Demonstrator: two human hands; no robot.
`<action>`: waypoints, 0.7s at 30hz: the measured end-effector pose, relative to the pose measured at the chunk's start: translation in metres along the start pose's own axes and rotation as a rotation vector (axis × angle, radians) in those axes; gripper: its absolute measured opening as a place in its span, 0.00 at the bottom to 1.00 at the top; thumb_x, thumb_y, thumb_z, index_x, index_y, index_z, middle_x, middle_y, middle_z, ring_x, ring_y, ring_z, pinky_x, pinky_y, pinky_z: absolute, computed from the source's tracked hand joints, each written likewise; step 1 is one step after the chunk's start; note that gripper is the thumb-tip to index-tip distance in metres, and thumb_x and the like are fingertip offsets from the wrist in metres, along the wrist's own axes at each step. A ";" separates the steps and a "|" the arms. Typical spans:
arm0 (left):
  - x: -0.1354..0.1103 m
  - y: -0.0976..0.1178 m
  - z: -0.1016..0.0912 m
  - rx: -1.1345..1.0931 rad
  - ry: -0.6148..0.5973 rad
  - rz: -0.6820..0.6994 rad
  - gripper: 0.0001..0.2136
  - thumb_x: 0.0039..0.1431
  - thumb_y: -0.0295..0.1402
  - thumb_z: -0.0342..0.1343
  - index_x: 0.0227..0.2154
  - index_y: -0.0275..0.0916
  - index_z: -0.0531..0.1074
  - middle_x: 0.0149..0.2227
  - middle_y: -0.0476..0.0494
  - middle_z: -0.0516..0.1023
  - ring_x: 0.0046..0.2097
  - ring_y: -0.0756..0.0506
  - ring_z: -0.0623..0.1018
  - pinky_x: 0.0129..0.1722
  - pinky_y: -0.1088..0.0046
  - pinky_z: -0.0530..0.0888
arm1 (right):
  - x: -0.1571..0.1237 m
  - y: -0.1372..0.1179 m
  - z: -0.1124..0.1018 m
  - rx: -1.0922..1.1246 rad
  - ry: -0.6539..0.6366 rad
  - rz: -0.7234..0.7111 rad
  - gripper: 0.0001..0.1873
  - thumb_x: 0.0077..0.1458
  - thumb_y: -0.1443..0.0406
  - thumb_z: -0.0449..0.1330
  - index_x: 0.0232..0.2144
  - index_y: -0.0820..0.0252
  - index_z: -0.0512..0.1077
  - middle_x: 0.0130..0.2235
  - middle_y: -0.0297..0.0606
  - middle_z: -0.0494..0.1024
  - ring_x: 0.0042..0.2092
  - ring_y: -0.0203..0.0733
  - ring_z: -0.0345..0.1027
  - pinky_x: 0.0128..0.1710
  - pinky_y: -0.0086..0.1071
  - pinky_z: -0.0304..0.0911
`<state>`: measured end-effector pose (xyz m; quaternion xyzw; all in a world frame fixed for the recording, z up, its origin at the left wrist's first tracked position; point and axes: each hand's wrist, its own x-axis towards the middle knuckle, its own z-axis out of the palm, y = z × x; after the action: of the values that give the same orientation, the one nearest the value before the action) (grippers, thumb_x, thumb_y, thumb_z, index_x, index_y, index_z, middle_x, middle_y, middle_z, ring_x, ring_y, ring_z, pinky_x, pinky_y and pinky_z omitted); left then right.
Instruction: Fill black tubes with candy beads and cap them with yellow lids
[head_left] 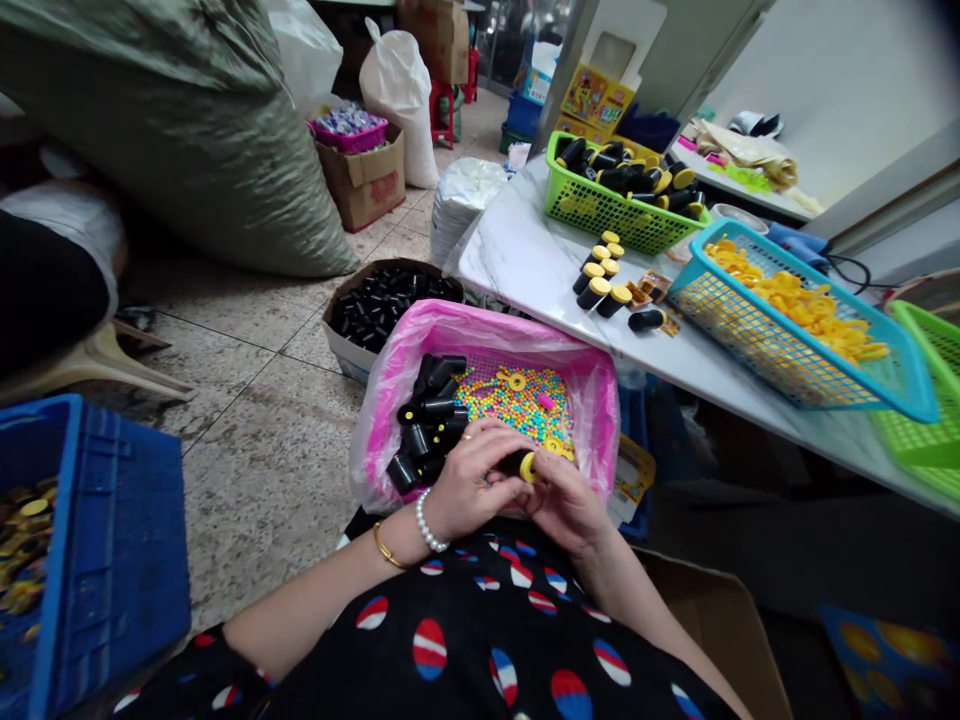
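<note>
Over the near side of a pink basket (480, 318) lined with clear plastic, my two hands meet. My left hand (476, 480) is closed round a small black plastic tube (512, 461). My right hand (568, 503) pinches the yellow cap (528, 466) at the tube's right end. Whether the cap is fully seated cannot be seen. Left in the basket lie several loose black tubes (417, 438). On the right of it spread many small coloured candy-like beads (495, 397), with a yellow ring-shaped piece (516, 381) and a pink scoop-like piece (545, 401) among them.
On the white table (517, 255) stand several capped tubes (594, 292), a green basket (622, 205) of capped tubes and a blue basket (787, 335) of yellow parts. Beyond the pink basket is a box of black tubes (386, 300). A blue crate (127, 530) stands left.
</note>
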<state>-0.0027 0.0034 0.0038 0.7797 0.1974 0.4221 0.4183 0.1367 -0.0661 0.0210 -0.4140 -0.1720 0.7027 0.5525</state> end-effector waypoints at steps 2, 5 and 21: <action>-0.002 -0.001 0.000 -0.035 -0.005 -0.007 0.16 0.52 0.26 0.60 0.46 0.39 0.74 0.42 0.41 0.79 0.51 0.39 0.73 0.53 0.53 0.69 | 0.000 0.001 0.001 0.025 0.009 -0.001 0.13 0.52 0.55 0.65 0.35 0.58 0.76 0.33 0.39 0.80 0.37 0.46 0.75 0.35 0.36 0.71; -0.004 -0.003 0.001 -0.074 -0.001 0.005 0.17 0.52 0.24 0.59 0.46 0.39 0.74 0.42 0.41 0.79 0.50 0.40 0.73 0.52 0.55 0.71 | 0.000 0.001 0.003 0.032 0.017 -0.003 0.16 0.53 0.53 0.63 0.36 0.59 0.76 0.34 0.41 0.80 0.39 0.46 0.74 0.36 0.37 0.70; -0.005 -0.005 -0.002 -0.082 0.080 -0.075 0.15 0.52 0.31 0.63 0.44 0.39 0.75 0.40 0.40 0.78 0.47 0.41 0.75 0.50 0.59 0.71 | -0.001 0.012 0.007 -0.027 -0.066 -0.033 0.19 0.55 0.52 0.61 0.43 0.58 0.75 0.40 0.43 0.78 0.40 0.45 0.72 0.40 0.38 0.68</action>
<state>-0.0069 0.0037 -0.0023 0.7364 0.2257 0.4447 0.4573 0.1239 -0.0698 0.0171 -0.3953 -0.2063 0.7044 0.5523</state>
